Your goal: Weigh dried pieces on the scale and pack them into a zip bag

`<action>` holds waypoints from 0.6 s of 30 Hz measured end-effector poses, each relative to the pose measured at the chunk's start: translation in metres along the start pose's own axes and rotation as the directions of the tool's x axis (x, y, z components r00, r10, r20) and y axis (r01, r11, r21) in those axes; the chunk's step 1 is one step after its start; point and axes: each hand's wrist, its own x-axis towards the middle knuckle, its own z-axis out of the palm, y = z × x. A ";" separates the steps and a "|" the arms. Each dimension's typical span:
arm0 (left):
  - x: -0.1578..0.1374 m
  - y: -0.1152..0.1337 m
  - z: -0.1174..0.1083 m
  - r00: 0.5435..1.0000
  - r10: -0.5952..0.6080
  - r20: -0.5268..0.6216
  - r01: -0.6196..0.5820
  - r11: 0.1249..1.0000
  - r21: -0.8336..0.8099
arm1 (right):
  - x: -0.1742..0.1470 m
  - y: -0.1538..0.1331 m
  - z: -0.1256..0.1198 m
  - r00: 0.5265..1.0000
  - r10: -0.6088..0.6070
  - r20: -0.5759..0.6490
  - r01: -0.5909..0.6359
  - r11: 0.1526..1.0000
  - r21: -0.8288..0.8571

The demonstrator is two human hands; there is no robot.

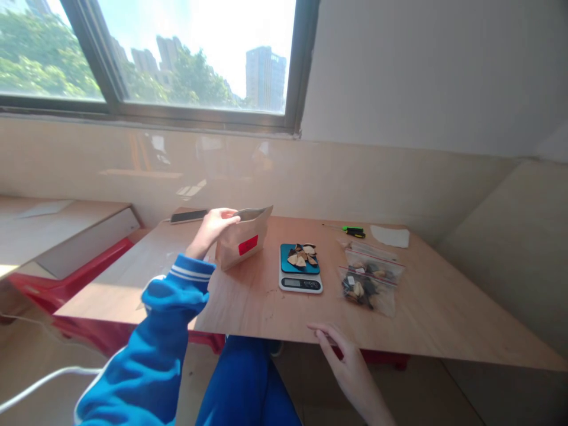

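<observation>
Left of the scale (300,272), our left hand (216,223) is pinching the bag (238,239), ideally gently, with our right hand (345,356) half-open, empty.

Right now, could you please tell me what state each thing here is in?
Paper bag: upright, mouth open.
Left hand: gripping the bag's rim.
Right hand: loosely open, apparently empty.
Scale: loaded; display too small to read.
Dried slices: heaped on the scale.
Plastic bags: lying, pieces inside; seals unclear.
Screwdrivers: lying side by side.
Dark device: lying flat.
</observation>
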 end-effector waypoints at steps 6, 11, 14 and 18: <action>-0.085 0.009 0.015 0.988 -0.108 0.110 0.117 0.990 -0.077 | 0.049 -0.068 0.021 0.882 -0.463 -0.087 0.450 0.883 -0.137; -0.117 0.012 0.020 0.989 -0.144 -0.041 0.143 0.989 -0.041 | 0.080 -0.102 0.058 0.822 -0.562 0.098 0.542 0.716 -0.439; -0.128 0.011 0.022 0.985 -0.109 -0.137 0.117 0.992 0.056 | 0.083 -0.105 0.072 0.878 -0.432 0.204 0.462 0.660 -0.592; -0.153 0.008 0.030 0.991 -0.056 -0.122 0.075 0.984 0.160 | 0.103 -0.105 0.086 0.934 -0.218 0.285 0.356 0.661 -0.661</action>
